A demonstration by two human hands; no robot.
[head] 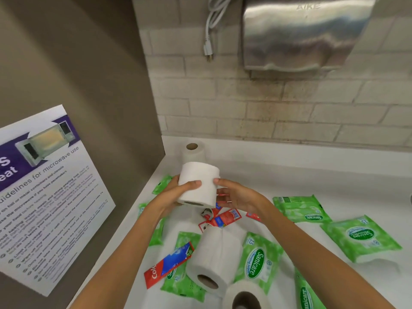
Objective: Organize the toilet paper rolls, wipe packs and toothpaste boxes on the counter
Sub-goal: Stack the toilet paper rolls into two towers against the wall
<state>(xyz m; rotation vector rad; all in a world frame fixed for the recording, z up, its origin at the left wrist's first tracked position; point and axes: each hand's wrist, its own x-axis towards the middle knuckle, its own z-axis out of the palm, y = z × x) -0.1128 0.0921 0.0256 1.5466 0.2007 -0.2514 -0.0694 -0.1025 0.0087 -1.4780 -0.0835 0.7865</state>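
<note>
A roll (199, 185) is gripped from both sides by the left hand (178, 194) and right hand (236, 196), tilted, just in front of the upright corner roll (193, 151); packs (256, 262) and boxes (169, 267) are scattered farther in front.

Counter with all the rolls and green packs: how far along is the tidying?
Barely started. One toilet roll stands upright in the back corner, seemingly placed. The left hand and right hand hold a second roll above the counter. Still to sort: other rolls lying loose, green wipe packs scattered, toothpaste boxes strewn among them.
</note>
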